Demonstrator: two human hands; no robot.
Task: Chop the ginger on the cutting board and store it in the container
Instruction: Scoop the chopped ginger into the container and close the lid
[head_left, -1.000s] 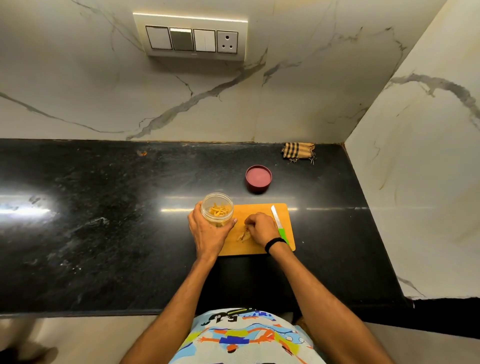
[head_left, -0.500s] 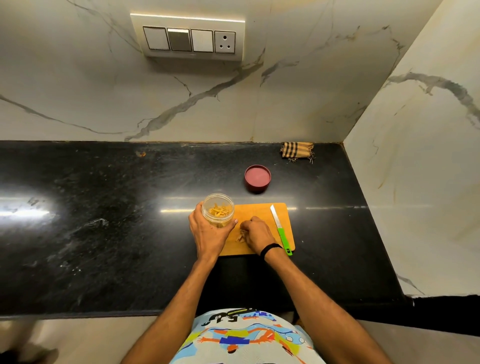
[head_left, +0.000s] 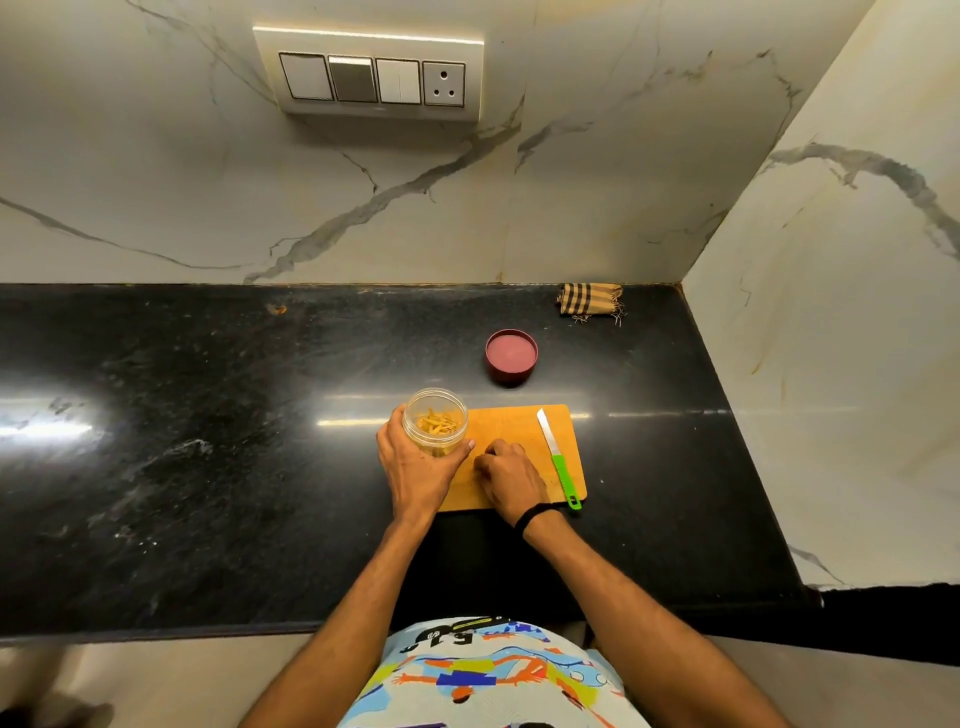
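Note:
A clear plastic jar (head_left: 435, 422) with yellow ginger strips inside stands at the left edge of the wooden cutting board (head_left: 511, 423). My left hand (head_left: 415, 475) grips the jar from the near side. My right hand (head_left: 511, 478) rests on the board just right of the jar, fingers curled over a pinch of ginger pieces that they mostly hide. A green-handled knife (head_left: 558, 460) lies on the board's right side, blade pointing away from me. No loose ginger shows elsewhere on the board.
The jar's dark red lid (head_left: 511, 356) lies on the black counter behind the board. A striped folded cloth (head_left: 590, 301) sits in the back right corner. Marble walls close the back and right; a switch panel (head_left: 371, 78) hangs above.
My right hand has slid left across the board toward the jar, closing over the ginger pieces that lay at its fingertips. The left hand and jar have stayed put.

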